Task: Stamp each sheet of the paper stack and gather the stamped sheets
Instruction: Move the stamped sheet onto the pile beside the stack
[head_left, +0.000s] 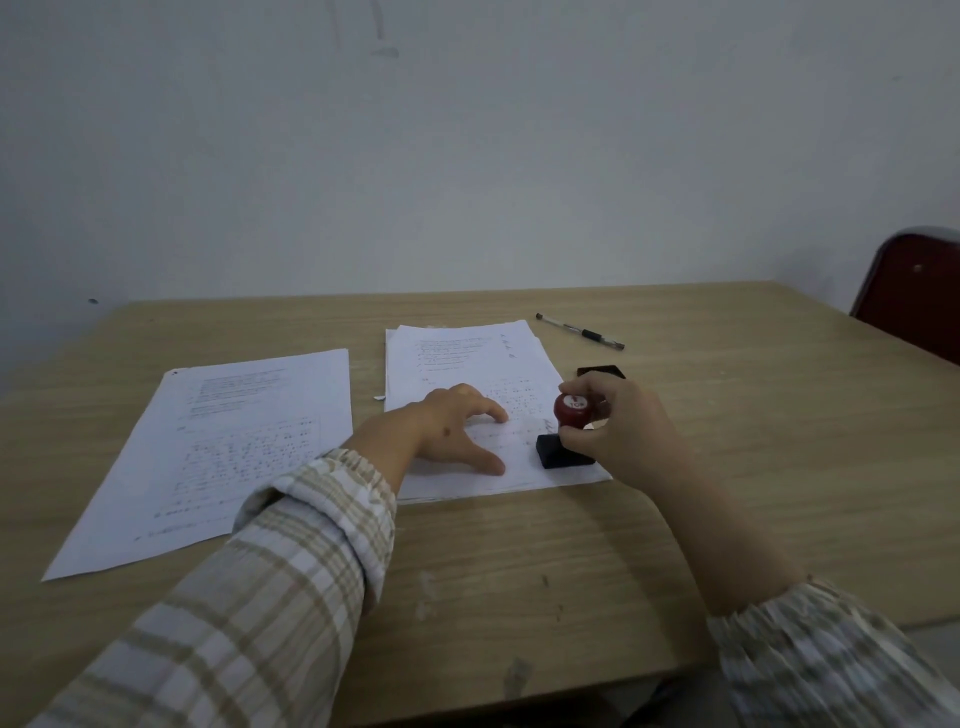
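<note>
Wooden table (675, 519), left hand (457, 431) flat on printed paper stack (467, 353), right hand (618, 431) gripping red-knobbed, seemingly black-based stamp (566, 436)

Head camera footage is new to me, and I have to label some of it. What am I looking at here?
The single picture comes from a camera worn on a person's head, looking down at a wooden table. No machine: the hands are the person's own. The left hand rests flat on the paper stack. The right hand grips a red-knobbed stamp standing on the top sheet. A separate sheet lies left; a pen and a small dark object, perhaps an ink pad, lie beyond.
</note>
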